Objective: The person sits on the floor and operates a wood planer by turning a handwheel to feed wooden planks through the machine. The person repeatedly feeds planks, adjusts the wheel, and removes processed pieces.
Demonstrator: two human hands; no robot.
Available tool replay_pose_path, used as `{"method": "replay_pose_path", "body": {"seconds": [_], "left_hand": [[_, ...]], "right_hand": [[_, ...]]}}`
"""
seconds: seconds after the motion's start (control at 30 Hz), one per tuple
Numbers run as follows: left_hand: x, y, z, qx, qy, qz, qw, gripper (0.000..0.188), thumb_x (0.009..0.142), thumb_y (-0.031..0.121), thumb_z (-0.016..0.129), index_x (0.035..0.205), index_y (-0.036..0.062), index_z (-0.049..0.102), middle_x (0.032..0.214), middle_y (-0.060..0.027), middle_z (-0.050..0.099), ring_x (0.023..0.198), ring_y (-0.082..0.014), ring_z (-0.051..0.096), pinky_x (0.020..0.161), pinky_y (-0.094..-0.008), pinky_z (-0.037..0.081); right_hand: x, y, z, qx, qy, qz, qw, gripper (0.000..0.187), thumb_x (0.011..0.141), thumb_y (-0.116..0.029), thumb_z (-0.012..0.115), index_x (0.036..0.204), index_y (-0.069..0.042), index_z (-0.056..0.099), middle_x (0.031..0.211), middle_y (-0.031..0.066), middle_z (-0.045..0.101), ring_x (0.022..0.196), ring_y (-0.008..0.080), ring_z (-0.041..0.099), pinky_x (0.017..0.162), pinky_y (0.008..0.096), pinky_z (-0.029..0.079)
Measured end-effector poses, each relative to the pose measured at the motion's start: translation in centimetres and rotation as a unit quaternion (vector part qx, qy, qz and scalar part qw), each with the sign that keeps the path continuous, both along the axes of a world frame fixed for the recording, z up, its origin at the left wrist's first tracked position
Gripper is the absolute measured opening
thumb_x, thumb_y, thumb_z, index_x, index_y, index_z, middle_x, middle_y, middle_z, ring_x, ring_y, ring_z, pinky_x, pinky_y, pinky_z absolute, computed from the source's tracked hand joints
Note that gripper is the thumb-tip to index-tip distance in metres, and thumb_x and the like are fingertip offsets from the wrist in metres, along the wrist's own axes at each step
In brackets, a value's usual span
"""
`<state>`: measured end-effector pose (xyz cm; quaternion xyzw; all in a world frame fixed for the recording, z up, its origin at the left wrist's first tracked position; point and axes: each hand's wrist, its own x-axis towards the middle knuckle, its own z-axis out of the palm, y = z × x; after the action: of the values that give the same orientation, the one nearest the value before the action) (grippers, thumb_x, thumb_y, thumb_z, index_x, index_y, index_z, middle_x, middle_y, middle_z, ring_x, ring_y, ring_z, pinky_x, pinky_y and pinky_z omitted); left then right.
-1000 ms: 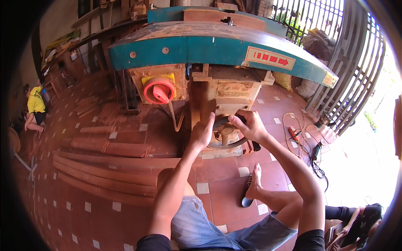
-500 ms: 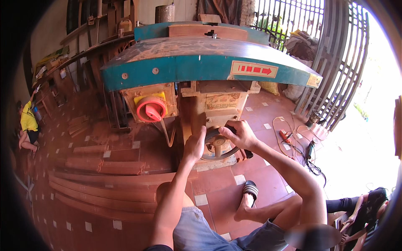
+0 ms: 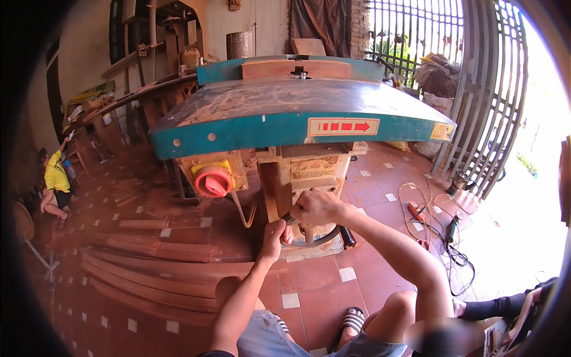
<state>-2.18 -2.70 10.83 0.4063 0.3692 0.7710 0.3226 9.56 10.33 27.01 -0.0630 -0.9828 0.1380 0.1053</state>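
A woodworking machine with a flat, teal-edged metal table [image 3: 262, 128] stands before me. On its base below the table is a round handwheel [image 3: 324, 240]. My left hand [image 3: 273, 239] is closed round the left side of the wheel's rim, thumb uppermost. Close above it, my right hand [image 3: 318, 207] is curled over the upper left of the rim, knuckles up, hiding that part. To the left of the wheel, a red rotary switch [image 3: 214, 181] sits on a yellow plate. A short black handle-like piece [image 3: 347, 237] shows by the wheel's right side.
Reddish wooden boards [image 3: 160, 276] lie on the tiled floor at left. An orange power tool [image 3: 416, 210], a dark one [image 3: 454, 227] and cords lie at right. A person in yellow [image 3: 56, 174] crouches far left; another person's dark sleeve [image 3: 496, 309] shows lower right. A metal gate [image 3: 479, 101] stands behind.
My right hand has moved left along the wheel, close to my left hand. The left hand sits lower on the rim. The whole view has shifted, with the machine lower in the picture.
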Motion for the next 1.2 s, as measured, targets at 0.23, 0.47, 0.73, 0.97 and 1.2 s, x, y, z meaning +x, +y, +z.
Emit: {"method": "replay_pose_path", "body": {"seconds": [0.23, 0.47, 0.73, 0.97, 1.2], "left_hand": [[-1.0, 0.4, -2.3, -0.004, 0.000, -0.006, 1.000, 0.066, 0.104, 0.059, 0.047, 0.060, 0.0122, 0.033, 0.053, 0.0015, 0.033, 0.050, -0.0108, 0.032, 0.058, -0.0336, 0.038], [1.9, 0.5, 9.3, -0.116, 0.354, 0.170, 0.912, 0.054, 0.098, 0.050, 0.065, 0.083, -0.0011, 0.074, 0.060, -0.0045, 0.065, 0.056, -0.0166, 0.063, 0.053, -0.0345, 0.048], [4.1, 1.9, 14.3, -0.274, 0.522, 0.174, 0.789, 0.051, 0.088, 0.053, 0.075, 0.083, 0.0021, 0.072, 0.065, -0.0152, 0.068, 0.061, -0.0209, 0.069, 0.056, -0.0351, 0.050], [0.7, -0.6, -2.6, -0.093, -0.039, 0.031, 0.994, 0.080, 0.093, 0.078, 0.046, 0.124, 0.0048, 0.060, 0.092, -0.0032, 0.063, 0.100, -0.0188, 0.064, 0.093, -0.0356, 0.049], [-1.8, -0.7, -6.1, -0.013, -0.053, -0.050, 0.997, 0.075, 0.096, 0.079, 0.038, 0.094, 0.0067, 0.058, 0.071, -0.0033, 0.056, 0.077, -0.0205, 0.062, 0.096, -0.0445, 0.049]], "right_hand": [[1.0, -0.3, -1.4, 0.015, 0.110, -0.049, 0.993, 0.047, 0.089, -0.049, 0.062, 0.077, -0.006, 0.075, 0.066, 0.0182, 0.068, 0.067, 0.0378, 0.069, 0.068, 0.0471, 0.056], [4.2, 3.3, -5.8, -0.262, 0.210, -0.077, 0.939, 0.059, 0.093, -0.058, 0.060, 0.079, -0.003, 0.077, 0.058, 0.0135, 0.064, 0.059, 0.0288, 0.067, 0.063, 0.0415, 0.054], [5.9, 5.5, -10.5, -0.634, 0.195, -0.077, 0.745, 0.055, 0.102, -0.049, 0.053, 0.066, -0.008, 0.060, 0.055, -0.0029, 0.048, 0.050, 0.0074, 0.040, 0.050, 0.0268, 0.032], [3.4, 2.4, -4.4, -0.236, 0.241, -0.030, 0.941, 0.053, 0.103, -0.048, 0.050, 0.092, -0.002, 0.072, 0.073, 0.0160, 0.067, 0.081, 0.0358, 0.069, 0.080, 0.0444, 0.054], [0.6, 0.2, -1.4, -0.032, 0.090, 0.004, 0.995, 0.061, 0.088, -0.067, 0.064, 0.084, -0.008, 0.078, 0.067, 0.0156, 0.068, 0.070, 0.0363, 0.070, 0.069, 0.0449, 0.055]]}}
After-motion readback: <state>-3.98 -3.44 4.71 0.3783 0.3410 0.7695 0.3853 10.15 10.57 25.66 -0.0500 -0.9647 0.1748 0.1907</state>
